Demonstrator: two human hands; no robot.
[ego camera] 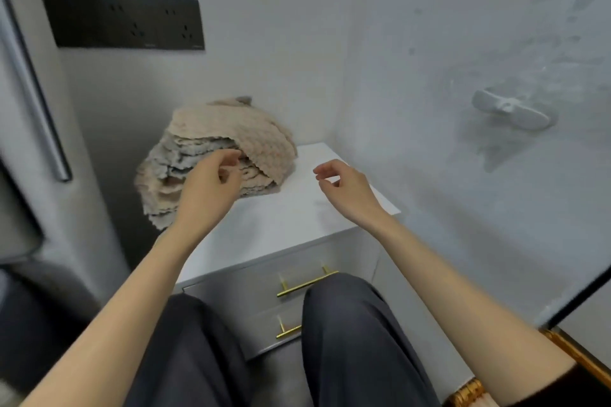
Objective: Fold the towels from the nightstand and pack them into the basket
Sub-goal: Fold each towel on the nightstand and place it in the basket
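both hands are empty with fingers loosely curled, the left hand [211, 182] at the front of the heaped beige towels [218, 139] on the white nightstand [297, 218], the right hand [344, 185] above its bare top, seemingly poised to lift one; no basket shows.

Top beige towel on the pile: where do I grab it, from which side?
Pinch the top towel by its scalloped edge where it drapes down the right of the pile, coming from the right with the right hand. That edge hangs free above the nightstand, so it should lift off alone.
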